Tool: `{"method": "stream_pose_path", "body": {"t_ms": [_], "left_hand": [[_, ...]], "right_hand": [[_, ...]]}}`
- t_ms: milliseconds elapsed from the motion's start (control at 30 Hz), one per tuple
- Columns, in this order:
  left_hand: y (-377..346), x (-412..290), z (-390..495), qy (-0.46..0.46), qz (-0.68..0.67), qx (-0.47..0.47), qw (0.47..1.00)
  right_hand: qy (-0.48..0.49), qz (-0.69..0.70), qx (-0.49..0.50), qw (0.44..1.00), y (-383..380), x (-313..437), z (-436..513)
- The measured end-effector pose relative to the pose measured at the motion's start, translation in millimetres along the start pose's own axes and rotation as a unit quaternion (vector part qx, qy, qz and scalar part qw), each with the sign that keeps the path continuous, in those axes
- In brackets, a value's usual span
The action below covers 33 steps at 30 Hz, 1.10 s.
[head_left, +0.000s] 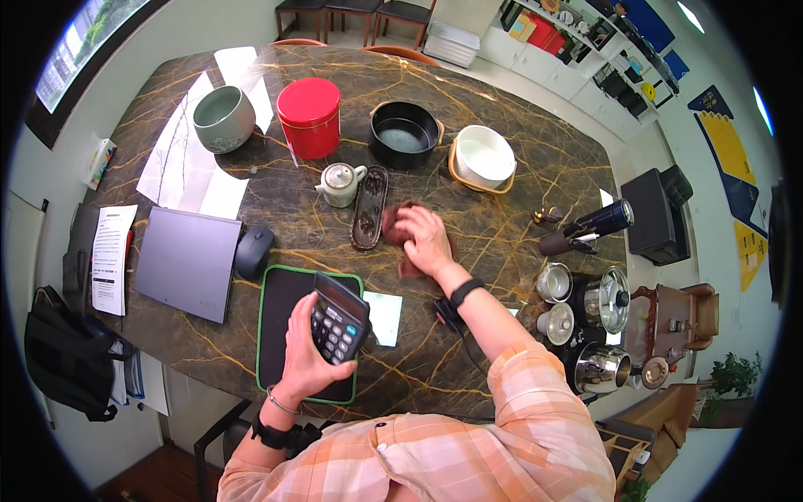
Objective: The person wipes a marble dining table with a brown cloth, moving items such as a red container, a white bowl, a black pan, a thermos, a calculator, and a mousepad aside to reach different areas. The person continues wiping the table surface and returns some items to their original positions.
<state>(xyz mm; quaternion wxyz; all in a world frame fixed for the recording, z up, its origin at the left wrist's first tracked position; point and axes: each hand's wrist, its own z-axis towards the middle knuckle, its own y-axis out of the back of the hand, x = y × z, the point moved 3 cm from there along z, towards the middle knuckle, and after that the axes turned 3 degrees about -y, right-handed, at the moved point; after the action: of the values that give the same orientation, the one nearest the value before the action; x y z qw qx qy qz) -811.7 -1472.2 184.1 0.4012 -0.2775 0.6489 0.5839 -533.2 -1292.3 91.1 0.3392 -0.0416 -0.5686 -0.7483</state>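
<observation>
My left hand (302,357) grips a black desk calculator (339,323) by its sides, thumb along the lower edge. The calculator is tilted, raised above a black mat with a green rim (276,339). Farther right, my right hand (426,241) bears down on a reddish-brown cloth (397,227) on the dark marble-patterned table (301,251); part of the cloth is hidden under the palm. Just left of the cloth lies a long, dark carved tray (370,207). A small lidded teapot (340,184) stands beside that tray. A white paper (384,319) lies right of the mat.
A closed laptop (188,263) and mouse (255,251) are at left. Behind stand a grey-green pot (224,119), red tin (308,118), black pot (404,133) and white bowl (483,157). Metal pots (603,367) and a glass-lidded pot (606,300) crowd the right edge.
</observation>
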Motion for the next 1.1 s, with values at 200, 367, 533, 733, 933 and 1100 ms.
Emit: {"method": "stream_pose_path", "body": {"t_ms": [200,367,533,733,933,1100], "left_hand": [[-2,-5,0,-0.004,0.025,-0.054,0.998],[-3,-15,-20,-0.012,0.05,-0.08,0.996],[-9,-22,-47,0.008,0.033,-0.104,0.994],[-13,-22,-79,0.025,0.015,-0.112,0.993],[-20,-29,-100,0.051,0.021,-0.113,0.992],[-43,-42,-99,0.038,0.015,-0.089,0.995]], "right_hand": [[0.069,0.118,0.105,0.985,37,69,-126],[0.084,0.143,0.186,0.968,70,110,-218],[0.103,0.173,0.19,0.961,79,107,-233],[0.02,0.07,0.059,0.996,44,72,-155],[0.122,0.14,0.088,0.979,37,128,-210],[0.125,0.227,0.132,0.957,75,152,-316]]}}
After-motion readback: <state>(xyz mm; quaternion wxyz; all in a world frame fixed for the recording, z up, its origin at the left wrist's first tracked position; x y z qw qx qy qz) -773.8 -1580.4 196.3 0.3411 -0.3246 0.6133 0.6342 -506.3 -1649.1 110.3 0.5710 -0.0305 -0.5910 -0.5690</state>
